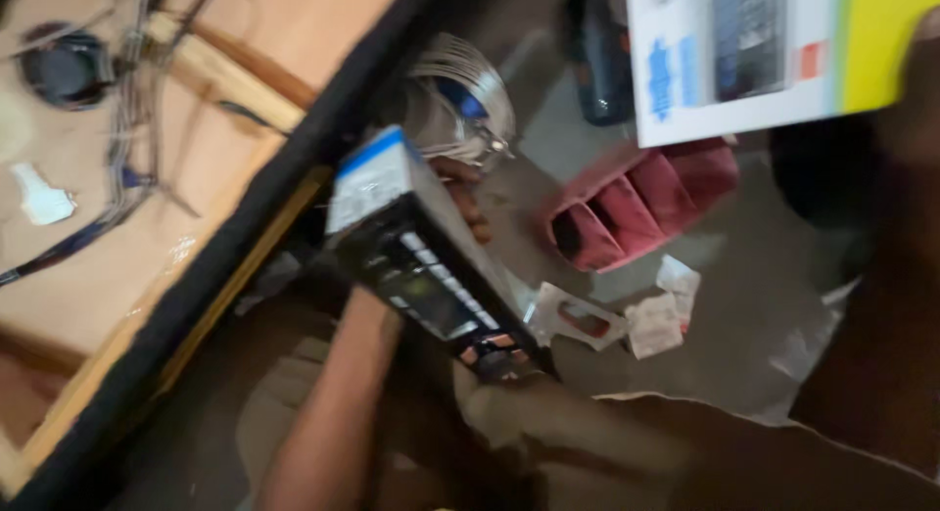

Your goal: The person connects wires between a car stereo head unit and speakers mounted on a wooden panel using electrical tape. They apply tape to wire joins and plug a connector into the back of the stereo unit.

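My left hand (468, 200) grips a black car stereo unit (431, 266) from behind, fingers wrapped over its far side. The unit is tilted, its button face toward me and a white and blue label on its top end. My forearm comes up from the bottom of the view beneath it. At the top right, my right hand (920, 100) holds up a white and yellow cardboard box (754, 51) with a picture of a device on it. The view is blurred.
A pink divided tray (636, 203) lies on the grey floor, with a metal bracket (578, 320) and crumpled paper (661, 315) near it. A wooden panel (206, 168) with loose wires (122, 129) and a round black part (64, 70) is at left. A silvery coil (460, 100) lies behind the stereo.
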